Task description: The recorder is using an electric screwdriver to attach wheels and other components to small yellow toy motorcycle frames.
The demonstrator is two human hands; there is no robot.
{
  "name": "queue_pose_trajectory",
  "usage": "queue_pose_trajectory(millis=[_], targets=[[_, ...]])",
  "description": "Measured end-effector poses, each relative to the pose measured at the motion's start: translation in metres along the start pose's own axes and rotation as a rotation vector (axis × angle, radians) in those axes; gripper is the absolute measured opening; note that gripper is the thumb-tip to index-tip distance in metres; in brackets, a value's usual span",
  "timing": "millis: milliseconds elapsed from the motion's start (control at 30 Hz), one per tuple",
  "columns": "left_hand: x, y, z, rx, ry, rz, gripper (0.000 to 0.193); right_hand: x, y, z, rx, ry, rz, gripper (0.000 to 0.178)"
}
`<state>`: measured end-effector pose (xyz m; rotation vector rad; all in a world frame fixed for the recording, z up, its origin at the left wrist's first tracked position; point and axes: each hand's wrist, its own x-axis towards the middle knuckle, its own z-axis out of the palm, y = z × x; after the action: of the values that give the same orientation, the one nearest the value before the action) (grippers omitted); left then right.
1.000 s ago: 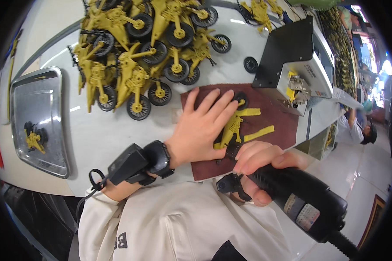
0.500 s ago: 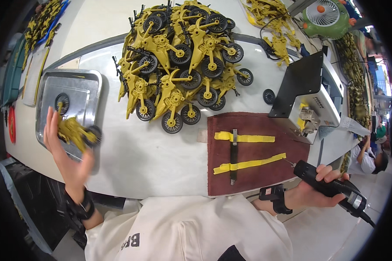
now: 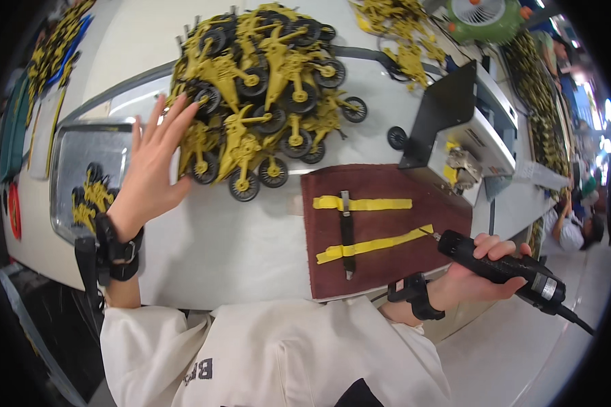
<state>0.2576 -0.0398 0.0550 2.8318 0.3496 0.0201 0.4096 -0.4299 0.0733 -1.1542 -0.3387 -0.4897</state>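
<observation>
My left hand [image 3: 157, 159] is open with its fingers spread, at the left edge of a large pile of yellow toy motorcycles with black spoked wheels [image 3: 241, 146]. Whether its fingertips touch the pile I cannot tell. Behind my left wrist, one yellow toy motorcycle [image 3: 96, 197] lies in a metal tray [image 3: 61, 152], partly hidden by the hand and wristband. On the right, my right hand [image 3: 485, 271] is wrapped round a black corded electric screwdriver [image 3: 499, 266]. Its thin bit points left, over the edge of a dark red mat [image 3: 380, 264].
Two yellow tape strips [image 3: 363, 203] hold a dark metal bar [image 3: 347, 234] on the mat. A black-and-white box-shaped machine [image 3: 465, 129] stands beyond it, beside a loose black wheel [image 3: 397, 138]. A green fan [image 3: 483, 20] and more yellow parts [image 3: 411, 51] are at the back right.
My left hand has let go of a toy motorcycle in the tray and moved right to the pile. The right hand keeps its hold on the screwdriver. The whole view has shifted slightly.
</observation>
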Motion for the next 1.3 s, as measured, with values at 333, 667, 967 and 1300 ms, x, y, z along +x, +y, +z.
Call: queue_pose_trajectory(millis=[333, 667, 967, 1300], targets=[[-0.046, -0.059, 0.023, -0.071, 0.561, -0.176, 0.032, 0.024, -0.013, -0.009, -0.031, 0.119, -0.22, 0.062], [0.003, 0.173, 0.084, -0.215, -0.004, 0.504, 0.063, 0.063, 0.022, 0.055, -0.448, -0.114, -0.255, 0.056], [0.021, 0.171, 0.089, -0.32, -0.097, 0.436, 0.084, -0.003, -0.01, 0.043, 0.069, -0.293, -0.043, 0.068], [0.018, 0.179, 0.108, -0.407, -0.052, 0.36, 0.093, -0.017, 0.003, 0.035, 0.143, -0.502, -0.025, 0.072]])
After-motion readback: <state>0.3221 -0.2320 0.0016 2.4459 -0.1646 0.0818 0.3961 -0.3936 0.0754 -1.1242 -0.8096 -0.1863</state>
